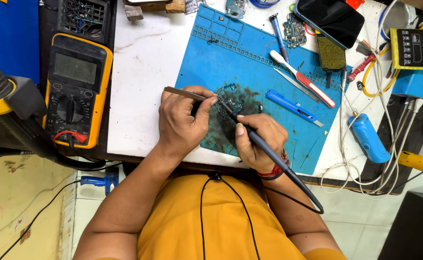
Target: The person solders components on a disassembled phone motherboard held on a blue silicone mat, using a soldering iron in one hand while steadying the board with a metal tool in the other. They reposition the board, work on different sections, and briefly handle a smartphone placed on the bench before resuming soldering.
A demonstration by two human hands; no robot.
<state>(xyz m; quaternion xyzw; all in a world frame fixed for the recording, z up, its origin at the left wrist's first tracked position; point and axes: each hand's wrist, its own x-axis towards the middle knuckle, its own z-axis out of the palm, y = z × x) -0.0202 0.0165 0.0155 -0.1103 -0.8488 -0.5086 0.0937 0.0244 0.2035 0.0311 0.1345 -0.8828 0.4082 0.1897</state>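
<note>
Both hands grip tools, left hand [180,123] tweezers [185,93], right hand [259,142] soldering iron [269,153], half-hiding the circuit board [229,98].

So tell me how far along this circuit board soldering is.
Done: the small green circuit board lies bare on the blue silicone work mat, which is darkly stained around it. In hand: the left hand holds metal tweezers to the board, and the right hand holds a black soldering iron with its tip there. Left: another small board lies apart, near the dark phone.
</note>
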